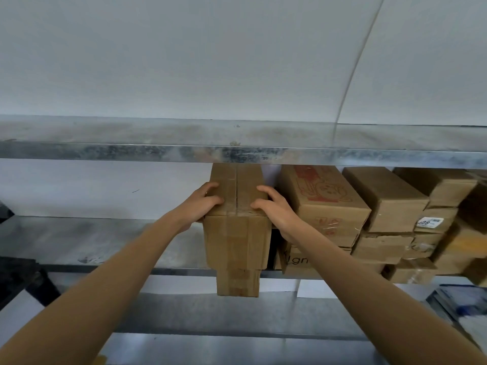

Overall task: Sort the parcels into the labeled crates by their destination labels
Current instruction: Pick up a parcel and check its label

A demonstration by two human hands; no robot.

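Observation:
A plain brown cardboard parcel [237,233] with a taped centre seam sits on the metal shelf [105,241], its front end sticking out past the shelf's front edge. My left hand [203,204] grips its top left corner, fingers curled over the top. On the top right corner rests my right hand [274,206], thumb on top and fingers down the side. A smaller box end [238,281] shows right under the parcel. No crate is in view.
A stack of cardboard boxes fills the shelf to the right: one with red print [324,196], plain ones [387,198], one with a white label [430,222]. An upper metal shelf [237,151] runs just above the parcel. A lower shelf [210,314] lies below.

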